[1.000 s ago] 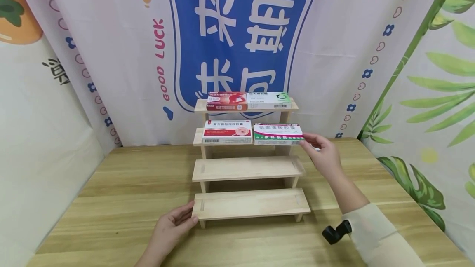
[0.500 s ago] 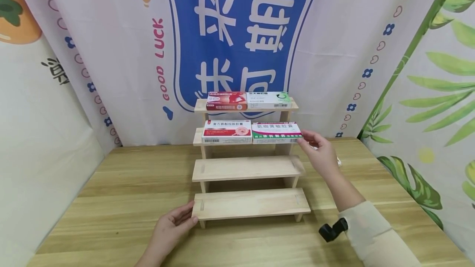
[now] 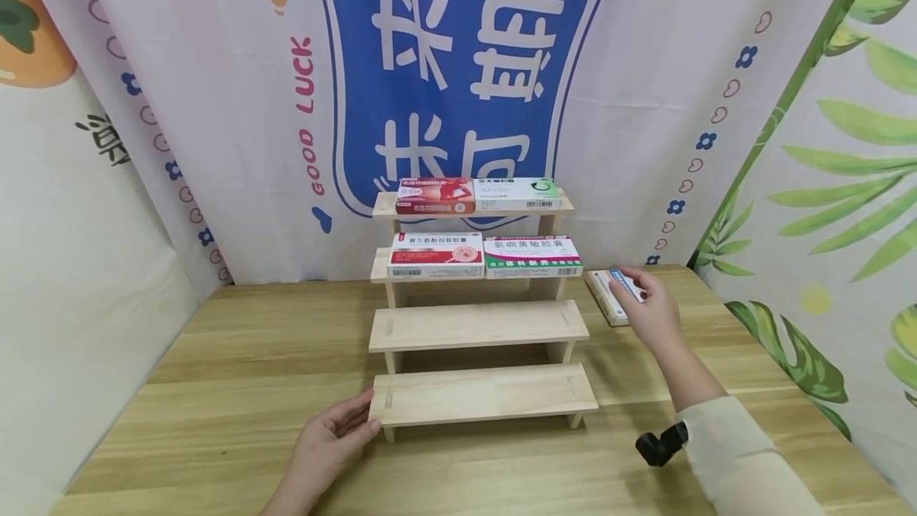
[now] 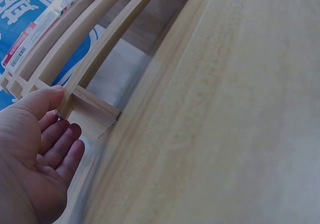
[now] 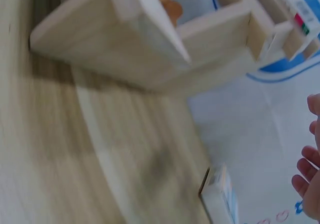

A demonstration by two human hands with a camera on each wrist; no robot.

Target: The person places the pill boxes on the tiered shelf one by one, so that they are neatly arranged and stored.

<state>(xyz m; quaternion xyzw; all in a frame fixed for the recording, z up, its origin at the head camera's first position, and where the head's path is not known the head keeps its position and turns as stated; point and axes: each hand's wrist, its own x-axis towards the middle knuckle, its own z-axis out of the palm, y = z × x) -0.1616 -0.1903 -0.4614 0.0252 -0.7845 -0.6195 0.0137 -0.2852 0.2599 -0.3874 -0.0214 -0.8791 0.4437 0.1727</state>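
My left hand [image 3: 333, 438] pinches the left end of the lowest board of a stepped wooden display stand [image 3: 483, 396]. The left wrist view has that thumb on top of the board's corner and the fingers below and beside it. My right hand [image 3: 650, 317] is over a white and blue medicine box [image 3: 605, 299] lying on the table right of the stand. From the right wrist, the right hand [image 5: 312, 194] shows at the edge with loosely bent fingers, apart from that box [image 5: 217, 196]. A green, white and magenta medicine box [image 3: 533, 256] sits on the stand's second board from the top.
Beside it is a red and white medicine box [image 3: 437, 253]. The top board carries a red medicine box [image 3: 435, 196] and a white-green one [image 3: 517, 193]. A printed curtain [image 3: 630, 102] hangs behind the wooden table [image 3: 236, 388]. A black device [image 3: 661, 444] is at the right sleeve.
My right hand has let go of the green, white and magenta box, which shifted slightly left against its neighbour, and moved right and down over the white and blue box. The left hand stays put.
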